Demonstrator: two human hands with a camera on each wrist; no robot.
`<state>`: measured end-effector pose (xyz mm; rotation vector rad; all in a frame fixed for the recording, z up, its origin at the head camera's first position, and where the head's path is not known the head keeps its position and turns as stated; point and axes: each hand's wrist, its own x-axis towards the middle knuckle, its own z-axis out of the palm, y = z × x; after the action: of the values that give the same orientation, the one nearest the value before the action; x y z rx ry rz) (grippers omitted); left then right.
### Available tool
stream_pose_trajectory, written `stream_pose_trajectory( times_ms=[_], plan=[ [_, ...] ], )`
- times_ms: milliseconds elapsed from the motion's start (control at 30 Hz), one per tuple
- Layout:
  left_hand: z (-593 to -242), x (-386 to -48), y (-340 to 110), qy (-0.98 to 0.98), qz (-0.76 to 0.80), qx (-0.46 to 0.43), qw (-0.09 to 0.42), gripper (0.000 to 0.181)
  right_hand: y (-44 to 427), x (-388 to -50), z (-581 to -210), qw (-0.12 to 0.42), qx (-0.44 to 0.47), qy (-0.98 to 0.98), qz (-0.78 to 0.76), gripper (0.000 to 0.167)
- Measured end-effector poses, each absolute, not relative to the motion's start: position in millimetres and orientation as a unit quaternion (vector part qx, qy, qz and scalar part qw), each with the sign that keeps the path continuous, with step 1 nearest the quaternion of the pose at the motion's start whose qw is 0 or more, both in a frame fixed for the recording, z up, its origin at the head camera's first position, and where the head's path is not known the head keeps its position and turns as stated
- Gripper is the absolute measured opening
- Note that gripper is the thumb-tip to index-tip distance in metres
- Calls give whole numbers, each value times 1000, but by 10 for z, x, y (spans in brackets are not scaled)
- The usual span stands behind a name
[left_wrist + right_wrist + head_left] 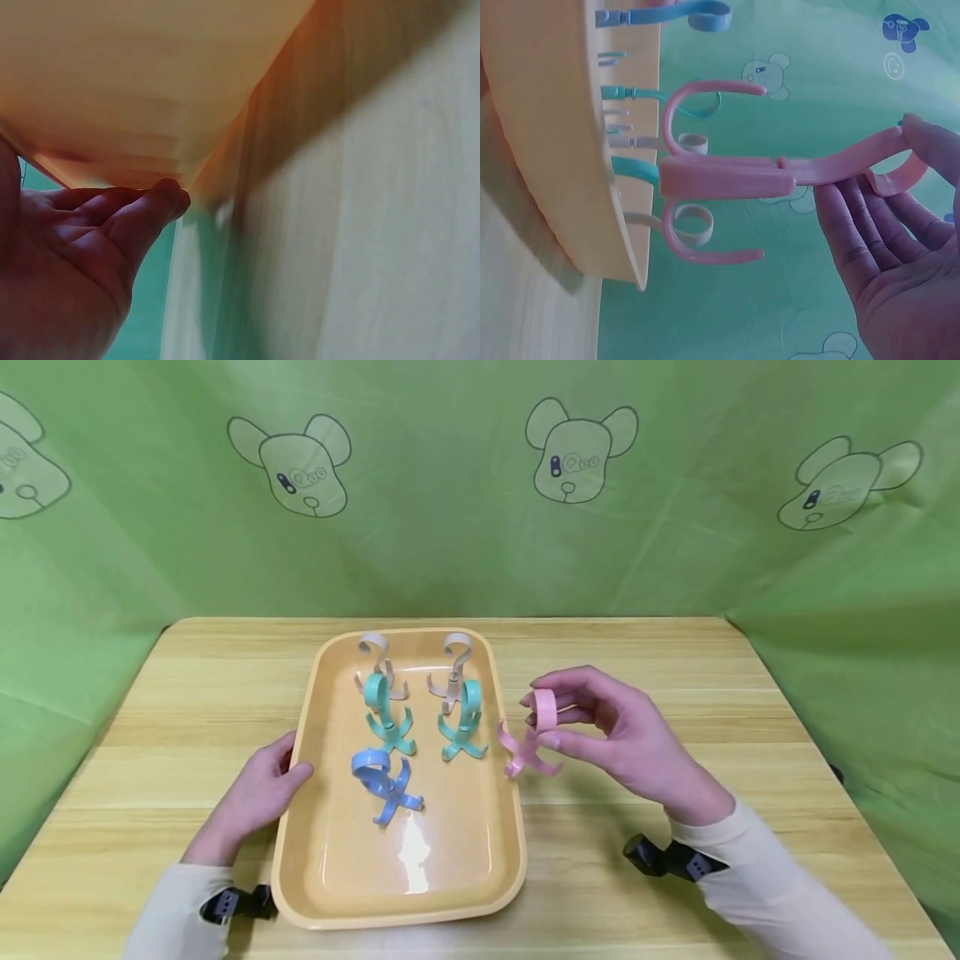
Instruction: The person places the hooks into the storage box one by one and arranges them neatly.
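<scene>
My right hand pinches a pink four-prong swivel hook by its curled top, prongs down, near the right rim of a yellow tray. In the right wrist view the pink hook lies sideways across the picture, with thumb and fingers around its loop. On the tray's left rim rests my left hand, thumb over the edge and fingers against the outer side; the left wrist view shows those fingers under the rim. Inside the tray stand a blue hook, two teal hooks and two pale hooks.
The tray stands on a light wooden table. Behind and beside the table hangs a green cloth printed with mouse heads. A black wrist camera is strapped to the right forearm.
</scene>
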<state>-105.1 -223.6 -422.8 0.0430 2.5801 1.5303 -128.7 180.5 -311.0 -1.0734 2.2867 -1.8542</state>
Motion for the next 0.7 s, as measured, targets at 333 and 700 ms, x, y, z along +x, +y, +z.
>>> stream_pose_trajectory(
  times_ms=[333,700],
  plan=[
    [-4217,-1058,-2232,862,502,14,73,46,1658,-1165,-3085,57,-337,738,-581,42],
    [-4214,-1043,-2247,858,506,11,82,47,1465,-1095,-3145,137,-325,734,-580,44]
  ],
)
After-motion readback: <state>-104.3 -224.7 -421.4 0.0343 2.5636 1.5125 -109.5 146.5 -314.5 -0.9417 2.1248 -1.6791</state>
